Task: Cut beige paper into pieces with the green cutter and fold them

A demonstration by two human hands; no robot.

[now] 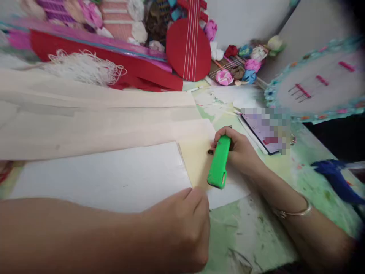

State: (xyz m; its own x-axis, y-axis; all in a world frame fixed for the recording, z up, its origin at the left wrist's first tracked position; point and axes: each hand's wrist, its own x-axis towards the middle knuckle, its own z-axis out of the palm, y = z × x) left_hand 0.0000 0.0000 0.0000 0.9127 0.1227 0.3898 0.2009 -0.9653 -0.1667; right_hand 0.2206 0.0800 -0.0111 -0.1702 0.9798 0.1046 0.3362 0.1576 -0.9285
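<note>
My right hand (235,146) is closed around a green utility knife (219,161), which slants with its lower end toward me. A small dark tip shows above my fingers. In front of me my left hand (185,224) is a fist near the lower edge of the white board (108,179); whether it pinches anything is hidden. A pale yellow sheet (194,156) lies between the board and the knife, with a white sheet (228,198) below it.
Long cream sheets (99,118) cross the left side. Behind them lie tangled white string (85,68) and a red paper instrument (188,49). A tablet or phone (259,131) lies right, near a blue object (339,179) and a decorated oval (319,83).
</note>
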